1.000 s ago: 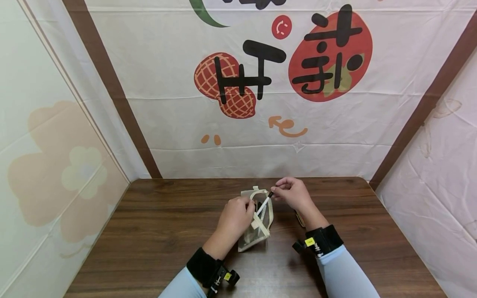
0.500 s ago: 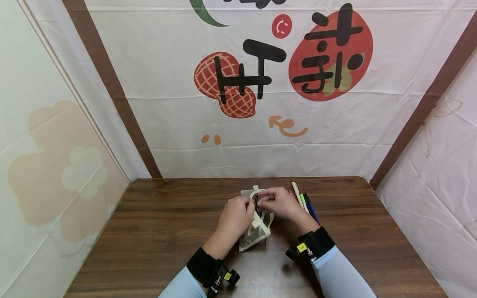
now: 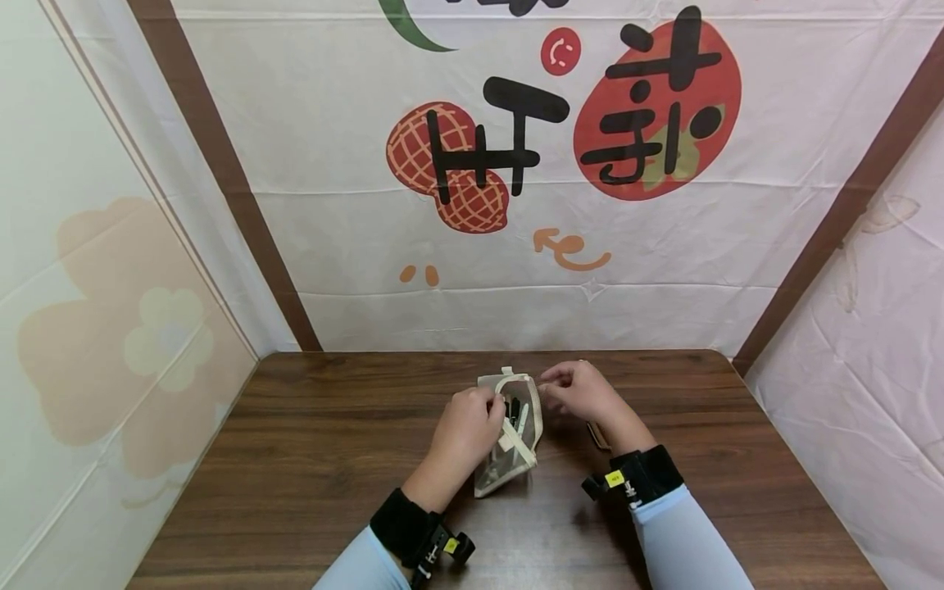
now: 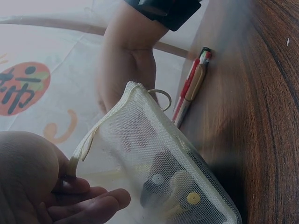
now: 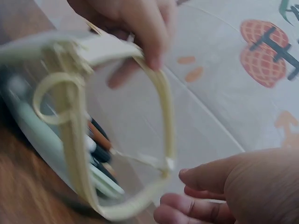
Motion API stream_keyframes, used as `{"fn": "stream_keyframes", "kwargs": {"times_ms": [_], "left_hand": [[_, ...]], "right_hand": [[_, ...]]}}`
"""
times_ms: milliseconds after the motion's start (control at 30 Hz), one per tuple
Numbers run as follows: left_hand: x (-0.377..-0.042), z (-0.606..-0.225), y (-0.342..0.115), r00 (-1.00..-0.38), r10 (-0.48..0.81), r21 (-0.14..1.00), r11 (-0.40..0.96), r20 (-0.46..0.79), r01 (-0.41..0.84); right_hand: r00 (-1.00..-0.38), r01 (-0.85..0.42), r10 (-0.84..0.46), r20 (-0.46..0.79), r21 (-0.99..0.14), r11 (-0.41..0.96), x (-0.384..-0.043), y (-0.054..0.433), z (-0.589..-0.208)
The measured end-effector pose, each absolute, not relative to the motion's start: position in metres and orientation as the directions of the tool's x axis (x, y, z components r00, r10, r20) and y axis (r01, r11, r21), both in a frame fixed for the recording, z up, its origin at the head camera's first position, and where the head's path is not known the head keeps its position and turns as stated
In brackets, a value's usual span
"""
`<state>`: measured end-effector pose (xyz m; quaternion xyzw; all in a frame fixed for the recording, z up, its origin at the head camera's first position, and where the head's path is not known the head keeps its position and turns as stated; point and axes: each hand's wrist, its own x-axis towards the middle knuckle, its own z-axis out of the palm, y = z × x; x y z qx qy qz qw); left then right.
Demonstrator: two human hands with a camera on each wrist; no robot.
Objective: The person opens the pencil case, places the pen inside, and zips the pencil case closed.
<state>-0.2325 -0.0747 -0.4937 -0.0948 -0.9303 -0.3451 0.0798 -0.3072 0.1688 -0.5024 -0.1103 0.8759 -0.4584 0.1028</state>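
Note:
A pale cream mesh zip pouch (image 3: 492,477) stands on the table with its mouth gaping. My left hand (image 3: 466,419) pinches the near-left edge of that mouth, and in the left wrist view the thumb and fingers grip its cream trim. Several pens (image 3: 515,412) are inside, dark and white ends showing; the mesh blurs the rest. Just right of the opening is my right hand (image 3: 583,392), with loosely bent fingers and no object visible between them. In the right wrist view this hand (image 5: 210,193) lies beside the rim, apart from it.
More pens (image 4: 190,86) lie on the wooden table (image 3: 332,459) beyond the pouch, red and beige ones among them; in the head view the right forearm mostly covers them. A printed cloth (image 3: 354,319) hangs behind the table's far edge.
A second ago my right hand held a white pen with a dark end at the pouch mouth. It moved left to the opening, then back right without the pen. My left hand stayed put.

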Motion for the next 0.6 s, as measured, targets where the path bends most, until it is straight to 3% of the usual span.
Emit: {"fn": "stream_keyframes", "kwargs": {"times_ms": [333,600], "left_hand": [[-0.231,-0.492,-0.073,-0.969,0.123,0.634,0.738,0.213,0.233],[-0.231,-0.492,-0.074,-0.972,0.123,0.633,0.74,0.202,0.225]], "right_hand": [[-0.986,-0.049,-0.144,-0.087,-0.672,0.739,-0.316,0.22,-0.498],[-0.985,0.06,-0.051,-0.163,-0.607,0.792,-0.318,0.248,-0.5]]}}
